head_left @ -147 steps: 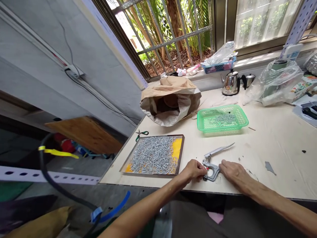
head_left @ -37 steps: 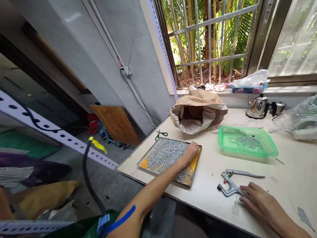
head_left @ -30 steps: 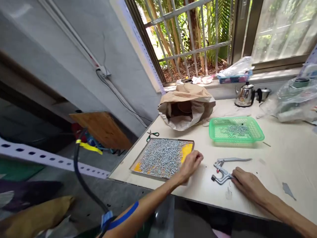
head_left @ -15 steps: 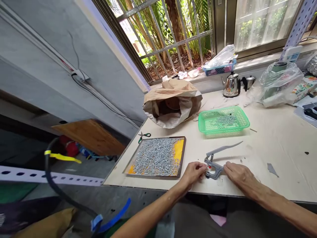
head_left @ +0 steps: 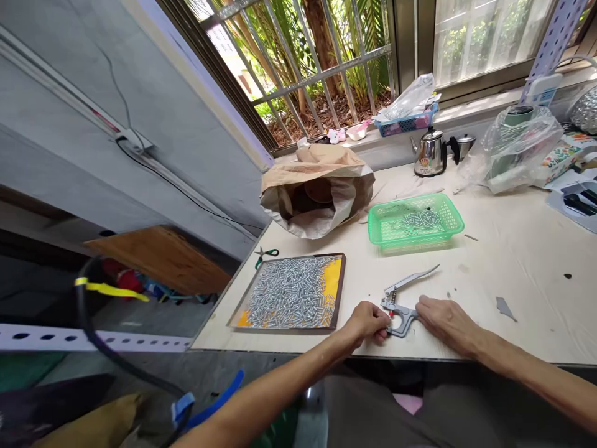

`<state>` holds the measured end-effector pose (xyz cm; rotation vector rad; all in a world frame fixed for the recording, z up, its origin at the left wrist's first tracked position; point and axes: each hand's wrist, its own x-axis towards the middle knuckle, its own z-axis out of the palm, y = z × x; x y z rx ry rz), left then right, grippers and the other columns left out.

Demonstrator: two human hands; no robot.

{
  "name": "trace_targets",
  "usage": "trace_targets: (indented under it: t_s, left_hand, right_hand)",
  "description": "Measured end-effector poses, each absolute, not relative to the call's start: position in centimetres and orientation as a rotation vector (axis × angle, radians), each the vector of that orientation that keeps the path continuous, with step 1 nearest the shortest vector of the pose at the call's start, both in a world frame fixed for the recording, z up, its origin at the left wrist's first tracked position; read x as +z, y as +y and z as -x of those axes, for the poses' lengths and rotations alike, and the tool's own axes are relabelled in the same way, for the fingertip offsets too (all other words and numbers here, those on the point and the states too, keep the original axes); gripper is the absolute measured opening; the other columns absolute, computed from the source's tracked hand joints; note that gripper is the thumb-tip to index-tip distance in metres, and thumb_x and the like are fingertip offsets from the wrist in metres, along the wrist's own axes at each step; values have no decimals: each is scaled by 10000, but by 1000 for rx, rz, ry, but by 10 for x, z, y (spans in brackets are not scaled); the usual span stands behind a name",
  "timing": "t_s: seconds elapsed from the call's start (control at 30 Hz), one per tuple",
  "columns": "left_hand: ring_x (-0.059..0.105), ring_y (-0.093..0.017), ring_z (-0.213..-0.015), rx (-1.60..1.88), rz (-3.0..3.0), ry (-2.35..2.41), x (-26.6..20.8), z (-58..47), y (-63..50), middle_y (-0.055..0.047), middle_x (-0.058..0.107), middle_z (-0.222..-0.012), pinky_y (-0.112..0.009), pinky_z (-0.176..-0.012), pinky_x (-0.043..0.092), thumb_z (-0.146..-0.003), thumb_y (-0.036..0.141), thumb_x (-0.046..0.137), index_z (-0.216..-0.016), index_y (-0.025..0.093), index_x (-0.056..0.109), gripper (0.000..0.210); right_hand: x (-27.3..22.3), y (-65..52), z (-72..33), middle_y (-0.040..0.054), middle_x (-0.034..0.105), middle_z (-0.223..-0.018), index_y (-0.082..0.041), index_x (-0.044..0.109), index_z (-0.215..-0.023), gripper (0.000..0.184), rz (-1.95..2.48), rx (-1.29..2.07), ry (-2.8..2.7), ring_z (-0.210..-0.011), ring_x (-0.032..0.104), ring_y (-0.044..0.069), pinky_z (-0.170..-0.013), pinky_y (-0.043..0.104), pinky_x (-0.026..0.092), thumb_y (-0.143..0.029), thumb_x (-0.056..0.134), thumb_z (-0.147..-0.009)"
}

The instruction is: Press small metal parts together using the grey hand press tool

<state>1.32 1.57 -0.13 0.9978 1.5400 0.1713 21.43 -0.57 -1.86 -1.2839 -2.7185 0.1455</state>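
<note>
Grey metal hand pliers (head_left: 403, 319) with a coil spring and a raised upper handle lie near the table's front edge; they look like snap-fastener pliers. A small red spot (head_left: 391, 314) shows at their jaw. My left hand (head_left: 368, 322) pinches at the jaw end, its thumb and fingers together; whatever is between the fingertips is hidden. On the other side, my right hand (head_left: 445, 320) closes its fingers on the end of the lower handle. To the left lies a shallow tray (head_left: 341, 291) full of small silvery screw-like metal pieces (head_left: 291, 292) over a yellow sheet.
Behind the pliers stands a green basket (head_left: 375, 233) with more metal pieces. A brown paper bag (head_left: 317, 180) lies open at the back left, and green-handled scissors (head_left: 267, 254) are beside the tray. A kettle (head_left: 430, 152) and a plastic-wrapped bottle (head_left: 517, 146) stand farther back.
The view has shifted a little. The pliers have turned slightly, the upper handle's tip swinging left. My left fingers have curled lower around the jaw; my right hand stays at the handle end.
</note>
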Motion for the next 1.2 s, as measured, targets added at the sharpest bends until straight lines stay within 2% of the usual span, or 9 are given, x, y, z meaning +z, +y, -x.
trace_targets:
  t_s: [0.2,0.27,0.37,0.43,0.73,0.8,0.9,1.03,1.2]
  left_hand:
    - [490,-89,-362,79,-1011,1561,5,-17,16,52,502,-372,-220,-464,470,-705,94,611,-529,125,541,191]
    - [496,-94,-362,78,-1022,1564,4,-16,16,55,496,-369,-226,-469,474,-694,112,637,-524,125,541,195]
    - [494,-94,-358,85,-1031,1571,3,-15,14,57,494,-369,-229,-467,476,-698,141,652,-536,123,552,191]
    - [490,-90,-356,92,-1021,1577,2,-15,13,60,492,-367,-225,-463,475,-702,157,658,-543,123,553,194]
    - [520,-115,-405,19,-1039,1603,0,-13,11,46,495,-397,-242,-488,469,-746,249,644,-558,143,542,239]
    - [574,-145,-520,8,-1294,1657,1,-10,5,20,544,-485,-266,-563,485,-780,258,601,-587,146,548,229]
    - [601,-207,-832,168,-1957,1633,1,-13,-1,-49,642,-820,-333,-749,488,-808,259,584,-801,147,601,113]
    - [492,-265,-1106,231,-2475,1185,-7,-33,11,-125,542,-1211,-420,-918,437,-735,337,709,-1168,162,490,516]
    - [508,-274,-1030,101,-2623,901,-13,-50,34,-137,544,-1161,-421,-881,445,-731,404,713,-1272,142,383,686]
  right_hand:
    - [-4,2,-219,52,614,-913,-206,574,-884,79,1333,361,-2760,-781,574,181,-621,284,405,-234,502,-862]
    - [-2,11,-225,118,585,-1135,-206,569,-1076,348,1348,345,-2716,-989,551,257,-764,362,430,-380,625,-780]
    - [-3,26,-234,204,418,-1377,-180,424,-1330,835,1427,251,-2683,-1236,375,386,-924,522,341,-553,700,-635]
    - [-5,33,-236,209,438,-1364,-173,391,-1364,917,1423,267,-2716,-1255,351,400,-946,560,299,-598,689,-608]
    - [5,26,-229,144,638,-1111,-186,465,-1291,719,1440,261,-2709,-1023,537,332,-898,573,307,-430,713,-662]
    - [6,23,-227,131,653,-1073,-179,488,-1259,668,1439,260,-2704,-1001,548,319,-897,560,310,-389,722,-670]
    - [6,19,-224,113,671,-1000,-159,514,-1212,593,1442,250,-2689,-953,562,293,-910,539,308,-327,729,-686]
    - [1,12,-224,109,655,-1006,-154,497,-1210,592,1414,280,-2657,-928,552,269,-865,456,376,-276,736,-683]
    - [-2,6,-238,121,598,-1046,-159,500,-1184,649,1396,327,-2635,-945,525,272,-766,388,439,-301,776,-614]
